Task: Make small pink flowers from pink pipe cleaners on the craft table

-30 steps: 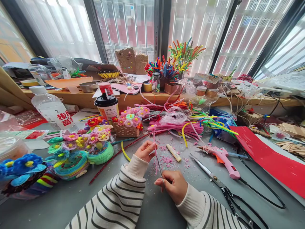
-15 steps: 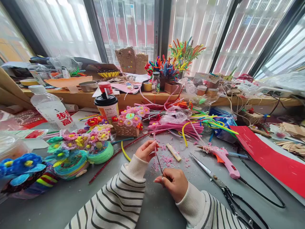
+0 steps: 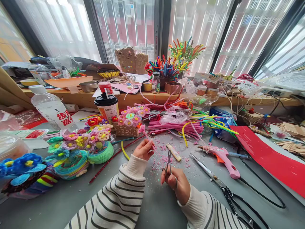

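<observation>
Between the fingers of my left hand [image 3: 143, 149] is a pink pipe cleaner [image 3: 142, 129], its fluffy end standing up above the fingertips. My right hand [image 3: 177, 181] grips small scissors [image 3: 169, 160] by the handles, blades pointing up and slightly parted. The blades stand to the right of the pipe cleaner, apart from it. Pink fuzz clippings [image 3: 164, 161] lie scattered on the grey table [image 3: 152, 206] under both hands. A small pale stick with a label [image 3: 173, 152] lies just behind the scissors.
Large black-handled scissors [image 3: 216, 179] and a pink glue gun [image 3: 222, 159] with its cord lie to the right. Pipe-cleaner flower baskets [image 3: 73, 159], a bottle [image 3: 51, 109] and a lidded cup [image 3: 106, 106] stand left. Pink pipe cleaners [image 3: 177, 127] are heaped behind the hands.
The small scissors have come away from the pipe cleaner, and their blades now point up, slightly parted. My left hand has tilted the pipe cleaner's top to the left.
</observation>
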Tool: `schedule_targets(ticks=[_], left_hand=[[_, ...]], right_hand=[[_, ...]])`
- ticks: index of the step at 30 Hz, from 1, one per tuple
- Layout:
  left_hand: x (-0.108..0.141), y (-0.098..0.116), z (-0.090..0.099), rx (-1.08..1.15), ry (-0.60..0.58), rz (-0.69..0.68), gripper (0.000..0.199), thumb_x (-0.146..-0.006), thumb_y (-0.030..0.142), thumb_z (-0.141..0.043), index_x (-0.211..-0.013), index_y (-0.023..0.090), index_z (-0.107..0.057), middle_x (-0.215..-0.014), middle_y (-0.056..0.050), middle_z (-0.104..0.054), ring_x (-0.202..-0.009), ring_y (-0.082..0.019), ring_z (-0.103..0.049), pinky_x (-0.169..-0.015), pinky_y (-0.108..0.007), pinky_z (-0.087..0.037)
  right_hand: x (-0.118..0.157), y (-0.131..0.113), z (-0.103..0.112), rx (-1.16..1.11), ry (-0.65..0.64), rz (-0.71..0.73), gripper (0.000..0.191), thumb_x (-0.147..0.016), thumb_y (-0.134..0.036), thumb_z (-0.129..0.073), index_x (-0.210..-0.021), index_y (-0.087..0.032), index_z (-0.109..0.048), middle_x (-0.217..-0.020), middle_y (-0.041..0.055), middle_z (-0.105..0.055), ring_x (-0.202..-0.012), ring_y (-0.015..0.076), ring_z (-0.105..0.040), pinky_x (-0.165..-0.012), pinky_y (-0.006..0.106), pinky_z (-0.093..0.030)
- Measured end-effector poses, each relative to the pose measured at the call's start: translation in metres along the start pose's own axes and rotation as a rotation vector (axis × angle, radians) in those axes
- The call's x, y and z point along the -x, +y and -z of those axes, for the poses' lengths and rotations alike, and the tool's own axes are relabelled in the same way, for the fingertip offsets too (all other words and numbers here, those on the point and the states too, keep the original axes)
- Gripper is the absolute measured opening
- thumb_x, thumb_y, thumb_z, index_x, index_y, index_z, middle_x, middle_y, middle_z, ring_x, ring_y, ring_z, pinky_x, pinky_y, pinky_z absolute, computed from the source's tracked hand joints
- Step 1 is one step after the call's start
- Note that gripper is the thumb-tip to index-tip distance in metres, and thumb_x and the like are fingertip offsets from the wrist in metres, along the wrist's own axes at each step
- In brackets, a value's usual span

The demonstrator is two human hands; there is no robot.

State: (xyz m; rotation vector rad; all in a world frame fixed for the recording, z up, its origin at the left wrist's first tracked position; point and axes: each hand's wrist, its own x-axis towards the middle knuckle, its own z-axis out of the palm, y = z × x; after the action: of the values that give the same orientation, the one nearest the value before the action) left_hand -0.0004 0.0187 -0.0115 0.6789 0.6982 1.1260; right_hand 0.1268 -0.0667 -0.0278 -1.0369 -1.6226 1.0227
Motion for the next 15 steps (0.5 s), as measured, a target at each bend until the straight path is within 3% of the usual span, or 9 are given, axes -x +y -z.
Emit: schedule_targets(ticks=[3,9,15], left_hand=[[-0.0008,-0.0014,0.0003,-0.008,-0.029,-0.01,0.026,-0.045,0.028,-0.069,-0.052,0.014,-0.048,-0.051,0.006,-0.051,-0.044,-0.003,-0.045,-0.042,-0.014,-0.038],[0.0044,-0.0028,-0.0049,-0.097,-0.149,0.012,0.023,-0.048,0.028,-0.068,-0.049,0.013,-0.051,-0.053,0.004,-0.052,-0.047,-0.003,-0.045,-0.045,-0.014,-0.038],[0.0081,-0.004,-0.0092,-0.13,-0.189,0.029,0.021,-0.048,0.025,-0.068,-0.049,0.013,-0.051,-0.055,0.003,-0.052,-0.049,-0.003,-0.045,-0.047,-0.013,-0.037]], right_hand=[[-0.0009,0.0014,0.0019,-0.028,0.048,-0.007,0.062,-0.065,-0.067,-0.019,-0.051,-0.015,-0.05,-0.041,-0.0035,-0.03,-0.038,0.0078,-0.028,-0.038,0.021,-0.021],[-0.0001,0.0068,-0.0032,0.091,-0.17,-0.045,0.065,-0.066,-0.066,-0.02,-0.048,-0.013,-0.053,-0.04,-0.0013,-0.037,-0.039,0.0083,-0.035,-0.039,0.021,-0.024],[0.0007,0.0057,-0.0046,0.105,-0.176,-0.058,0.064,-0.066,-0.065,-0.021,-0.047,-0.012,-0.053,-0.042,-0.0007,-0.042,-0.039,0.0076,-0.036,-0.04,0.02,-0.026]])
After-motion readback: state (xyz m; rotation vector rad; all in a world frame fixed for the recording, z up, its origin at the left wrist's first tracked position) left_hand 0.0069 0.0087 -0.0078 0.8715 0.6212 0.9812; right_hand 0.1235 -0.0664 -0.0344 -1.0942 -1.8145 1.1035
